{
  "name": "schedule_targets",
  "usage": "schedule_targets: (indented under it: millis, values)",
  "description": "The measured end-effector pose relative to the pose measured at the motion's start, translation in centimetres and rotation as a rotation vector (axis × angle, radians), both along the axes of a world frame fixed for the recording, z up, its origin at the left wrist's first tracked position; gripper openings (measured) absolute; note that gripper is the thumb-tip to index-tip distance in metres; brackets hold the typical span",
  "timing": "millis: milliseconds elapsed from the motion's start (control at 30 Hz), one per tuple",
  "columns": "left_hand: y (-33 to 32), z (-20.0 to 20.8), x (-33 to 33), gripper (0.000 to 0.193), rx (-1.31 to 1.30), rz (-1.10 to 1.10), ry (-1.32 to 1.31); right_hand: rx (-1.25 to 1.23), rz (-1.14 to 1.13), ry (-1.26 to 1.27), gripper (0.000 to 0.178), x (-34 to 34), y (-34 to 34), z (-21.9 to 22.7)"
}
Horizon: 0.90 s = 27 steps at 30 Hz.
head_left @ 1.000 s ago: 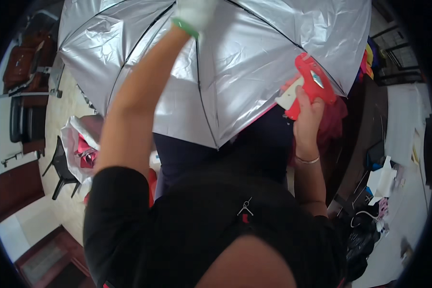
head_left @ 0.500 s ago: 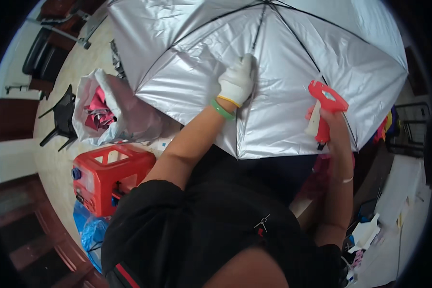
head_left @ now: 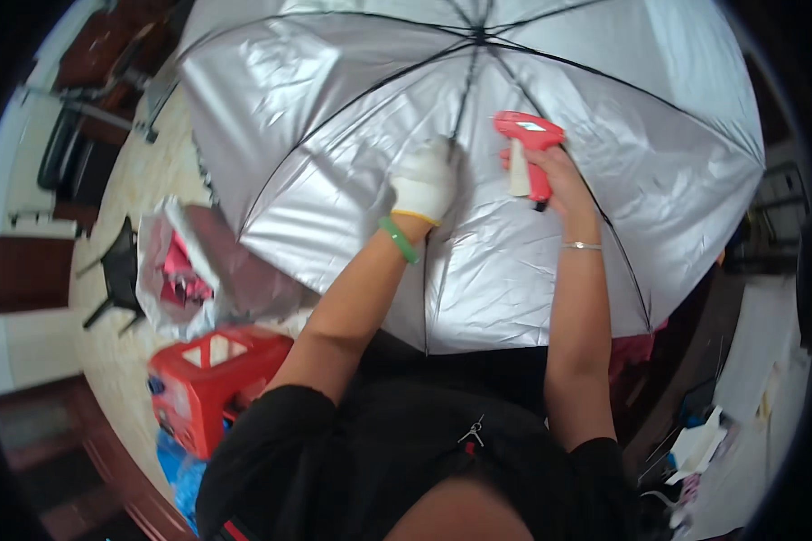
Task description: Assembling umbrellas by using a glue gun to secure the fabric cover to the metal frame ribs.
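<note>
At 12 to 1 o'clock from the centre of view: open umbrella [head_left: 505, 279], silver lining facing up toward the wearer, dark hub [head_left: 479, 36] near the upper edge, ribs radiating from it. Left hand [head_left: 422, 183], in a white knit glove with yellow hem, lies at 12 o'clock against the lining, beside the rib [head_left: 465, 99] that runs from the hub toward 6; fingers blurred and bunched near it, cannot tell whether they pinch it. Green bangle [head_left: 399, 240] at that wrist. Right hand [head_left: 558, 169], bare, at 1 o'clock, fingers wrapped firmly round the handle of a red gun-shaped tool [head_left: 534, 135] with a pale trigger; its nose points toward 9, over the lining, contact not determinable. Thin bracelet [head_left: 581, 245] at the right wrist. Surroundings: at 9 o'clock, white sack [head_left: 158, 302] with pink material [head_left: 179, 261] inside, black stool [head_left: 120, 270] beyond; at 8, red jerrycan [head_left: 185, 374]; below it, blue plastic [head_left: 185, 482].
</note>
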State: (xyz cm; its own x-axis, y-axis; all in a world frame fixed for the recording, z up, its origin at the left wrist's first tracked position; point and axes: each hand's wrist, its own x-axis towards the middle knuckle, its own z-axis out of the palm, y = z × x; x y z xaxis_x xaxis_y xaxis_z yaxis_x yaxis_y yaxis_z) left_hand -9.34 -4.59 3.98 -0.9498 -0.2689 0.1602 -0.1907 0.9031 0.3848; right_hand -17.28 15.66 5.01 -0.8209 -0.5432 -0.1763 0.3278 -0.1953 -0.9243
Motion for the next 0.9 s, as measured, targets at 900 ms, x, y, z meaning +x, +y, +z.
schedule_targets:
  millis: [900]
  values:
    - [-0.2,-0.3,-3.2,0.018,1.170,-0.008,-0.065,0.254,-0.303,0.224,0.030,3.2,-4.7,-3.1]
